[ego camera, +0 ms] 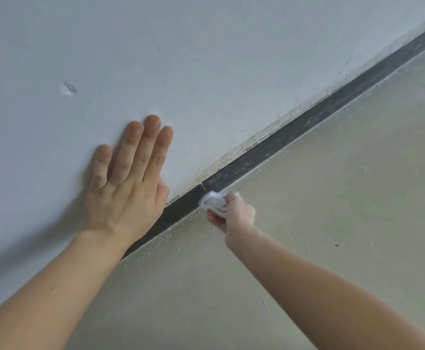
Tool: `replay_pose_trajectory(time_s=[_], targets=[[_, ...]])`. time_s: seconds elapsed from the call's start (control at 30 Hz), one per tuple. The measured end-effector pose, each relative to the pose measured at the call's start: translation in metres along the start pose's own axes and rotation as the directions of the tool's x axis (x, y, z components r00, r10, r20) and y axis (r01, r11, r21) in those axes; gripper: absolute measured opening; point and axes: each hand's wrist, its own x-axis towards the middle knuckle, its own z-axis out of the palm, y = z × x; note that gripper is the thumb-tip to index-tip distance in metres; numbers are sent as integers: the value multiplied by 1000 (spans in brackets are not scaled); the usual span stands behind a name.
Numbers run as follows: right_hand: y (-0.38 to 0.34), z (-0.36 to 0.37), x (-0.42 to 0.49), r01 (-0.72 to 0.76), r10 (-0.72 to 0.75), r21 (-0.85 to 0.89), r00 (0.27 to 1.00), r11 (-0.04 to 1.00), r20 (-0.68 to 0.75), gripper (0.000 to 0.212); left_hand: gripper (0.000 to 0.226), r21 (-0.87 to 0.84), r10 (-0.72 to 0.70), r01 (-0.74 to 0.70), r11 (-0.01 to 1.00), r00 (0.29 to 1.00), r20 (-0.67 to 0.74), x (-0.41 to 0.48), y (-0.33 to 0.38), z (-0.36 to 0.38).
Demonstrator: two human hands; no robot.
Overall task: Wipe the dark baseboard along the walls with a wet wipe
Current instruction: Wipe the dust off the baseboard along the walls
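Dark baseboard strip [294, 131] runs diagonally from lower left of centre to the upper right corner, between pale painted wall [206, 46] and beige floor [332, 198]. Left hand [128, 183], left of centre, open flat on the wall, fingers spread, heel covering a bit of the strip. Right hand [231, 213], centre frame, closed around a crumpled white wet wipe [214, 200] pressed to the strip's lower edge beside a joint. Progress guess: stretch left of the wipe looks darker, cleaner; long stretch to the upper right shows dusty streaks, not yet wiped. White crumbs line the floor edge. Strip's lower-left end is hidden behind the left forearm; the wipe is motion-blurred.
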Motion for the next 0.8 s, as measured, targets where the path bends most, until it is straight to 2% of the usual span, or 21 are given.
replay_pose_trajectory(time_s=[0.07,0.13,0.23,0.37,0.5,0.57,0.63,0.73,0.8], targets=[[24,12,-7,-110,123,-92,981,990,147,17,71,14,6,-6,1000,1000,2,1,-1,0],[27,22,-11,-144,164,-107,964,984,211,18,70,15,15,-15,1000,1000,10,1,-1,-2],[0,25,-10,-119,127,-52,976,991,177,10,70,4,13,-13,1000,1000,16,0,-1,-3],[-42,10,0,-50,51,-9,988,999,149,11,71,-23,1,0,1000,1000,28,2,0,-2],[-68,-12,6,30,-43,205,997,978,60,19,73,-41,-11,13,999,999,41,2,2,-3],[-67,-20,9,55,-61,245,998,968,19,21,72,-39,-3,5,999,999,42,1,2,-3],[-52,-20,10,4,-10,150,999,989,41,23,71,-35,-2,3,999,999,37,2,1,-3],[-14,-3,-1,-98,116,-104,976,990,187,25,71,-42,-4,5,999,999,32,3,2,-3],[2,12,-17,-118,177,-213,944,970,279,20,73,-34,0,1,999,999,34,3,1,-4]])
